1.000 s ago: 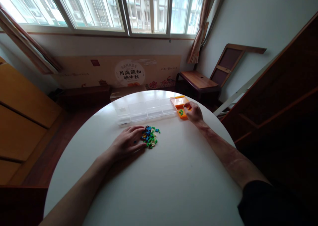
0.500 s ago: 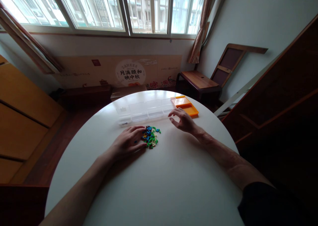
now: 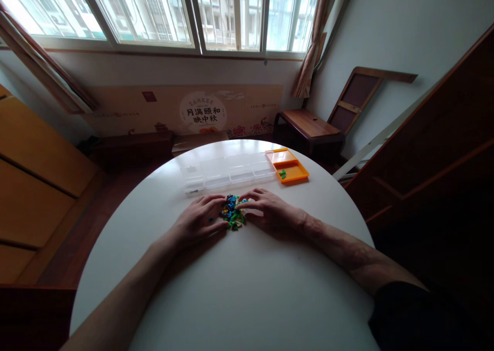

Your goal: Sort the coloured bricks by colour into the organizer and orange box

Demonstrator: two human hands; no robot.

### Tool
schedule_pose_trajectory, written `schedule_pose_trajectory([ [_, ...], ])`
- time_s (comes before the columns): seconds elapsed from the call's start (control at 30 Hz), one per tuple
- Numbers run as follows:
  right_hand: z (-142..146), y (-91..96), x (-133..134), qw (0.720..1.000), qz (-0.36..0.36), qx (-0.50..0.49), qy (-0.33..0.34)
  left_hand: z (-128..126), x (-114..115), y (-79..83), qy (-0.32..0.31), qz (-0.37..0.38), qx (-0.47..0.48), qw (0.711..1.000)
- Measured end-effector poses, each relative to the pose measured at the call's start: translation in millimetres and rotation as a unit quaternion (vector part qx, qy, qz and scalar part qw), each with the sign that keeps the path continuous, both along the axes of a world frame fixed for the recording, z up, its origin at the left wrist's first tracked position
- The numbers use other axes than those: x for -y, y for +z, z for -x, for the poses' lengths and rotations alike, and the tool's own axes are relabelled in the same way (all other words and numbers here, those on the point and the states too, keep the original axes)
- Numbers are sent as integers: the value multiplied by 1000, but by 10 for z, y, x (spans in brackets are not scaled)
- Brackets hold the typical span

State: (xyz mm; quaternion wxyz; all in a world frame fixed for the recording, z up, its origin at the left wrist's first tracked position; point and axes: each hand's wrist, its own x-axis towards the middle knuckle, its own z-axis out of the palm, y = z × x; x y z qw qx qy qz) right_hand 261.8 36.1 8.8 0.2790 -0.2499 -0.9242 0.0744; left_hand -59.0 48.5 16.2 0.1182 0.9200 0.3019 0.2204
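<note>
A small heap of toy building bricks (image 3: 233, 218) in green, blue, yellow and cream lies on the white round table (image 3: 247, 284). My left hand (image 3: 198, 218) rests on the table at the heap's left side, fingers apart and curved around its edge. From the right, my right hand (image 3: 270, 207) reaches over the heap, thumb and fingers apart at its edge; no brick shows between them. Beyond it, a few green bricks (image 3: 283, 174) lie in the front compartment of an orange tray (image 3: 297, 178).
Left of the orange tray stands a clear plastic box (image 3: 227, 178) with several compartments. The table's curved far edge lies just behind both. A wooden chair (image 3: 312, 123) stands past the table at the right, and a printed cardboard panel (image 3: 247, 106) leans under the window.
My right hand has moved from beside the orange tray back toward me and left to the heap. Green bricks now lie in the tray. My left hand stays in place.
</note>
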Motion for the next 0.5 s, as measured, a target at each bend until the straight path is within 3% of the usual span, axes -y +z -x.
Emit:
schedule_pose_trajectory([
  [0.5,22,14,16,1000,6,-6,2,-4,-4,0,4,4,3,1000],
])
